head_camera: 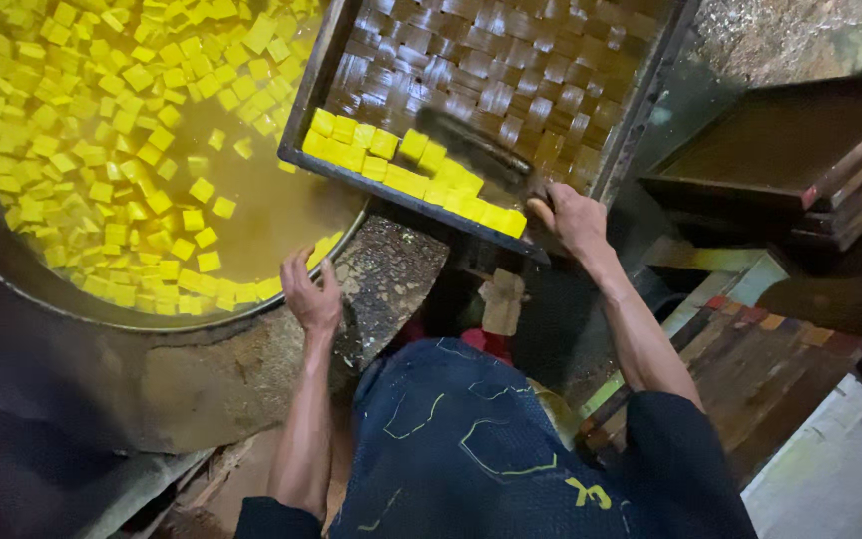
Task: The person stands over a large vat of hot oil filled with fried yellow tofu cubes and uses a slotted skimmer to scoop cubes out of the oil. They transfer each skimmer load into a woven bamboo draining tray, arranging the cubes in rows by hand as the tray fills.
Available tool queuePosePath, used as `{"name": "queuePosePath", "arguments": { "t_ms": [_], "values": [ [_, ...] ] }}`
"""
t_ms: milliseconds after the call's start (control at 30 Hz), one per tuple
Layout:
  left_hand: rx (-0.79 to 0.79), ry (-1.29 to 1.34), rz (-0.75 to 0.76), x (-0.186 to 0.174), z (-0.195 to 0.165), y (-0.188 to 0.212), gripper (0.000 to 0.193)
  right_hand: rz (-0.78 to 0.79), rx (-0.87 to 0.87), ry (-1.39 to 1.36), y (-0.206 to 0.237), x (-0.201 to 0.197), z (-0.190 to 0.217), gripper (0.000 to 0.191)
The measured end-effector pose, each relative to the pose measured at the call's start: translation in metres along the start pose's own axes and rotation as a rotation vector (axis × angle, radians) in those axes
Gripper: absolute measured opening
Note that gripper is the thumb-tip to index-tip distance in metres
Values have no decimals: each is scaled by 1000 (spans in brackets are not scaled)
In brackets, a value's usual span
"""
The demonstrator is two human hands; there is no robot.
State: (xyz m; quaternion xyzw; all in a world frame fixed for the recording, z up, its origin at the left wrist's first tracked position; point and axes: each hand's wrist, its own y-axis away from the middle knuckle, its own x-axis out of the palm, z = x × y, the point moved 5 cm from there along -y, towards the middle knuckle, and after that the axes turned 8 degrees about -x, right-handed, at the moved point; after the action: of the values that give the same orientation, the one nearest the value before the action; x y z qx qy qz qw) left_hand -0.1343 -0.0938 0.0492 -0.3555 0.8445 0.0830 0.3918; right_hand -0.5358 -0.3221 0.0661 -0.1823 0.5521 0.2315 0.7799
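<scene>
My right hand grips the handle of a flat dark scraper that lies across a woven-bottom tray, its blade behind a row of yellow cubes piled at the tray's lower edge. The tray tilts over a large round pot full of yellowish liquid and several floating yellow cubes. My left hand rests on the pot's rim next to the stone ledge, fingers bent, nothing in it.
A rough stone or concrete ledge lies below the tray. Stacked dark wooden trays sit at the right. A worn wooden bench stands lower right. My knees in dark patterned cloth fill the bottom.
</scene>
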Motion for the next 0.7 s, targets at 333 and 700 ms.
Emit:
{"name": "queuePosePath", "arguments": {
  "t_ms": [333,700],
  "values": [
    [205,156,209,96,-92,-36,35,-359,168,-158,54,-21,-4,32],
    [167,-321,695,177,-135,-132,45,-452,678,-813,150,11,-7,26]
  ]
}}
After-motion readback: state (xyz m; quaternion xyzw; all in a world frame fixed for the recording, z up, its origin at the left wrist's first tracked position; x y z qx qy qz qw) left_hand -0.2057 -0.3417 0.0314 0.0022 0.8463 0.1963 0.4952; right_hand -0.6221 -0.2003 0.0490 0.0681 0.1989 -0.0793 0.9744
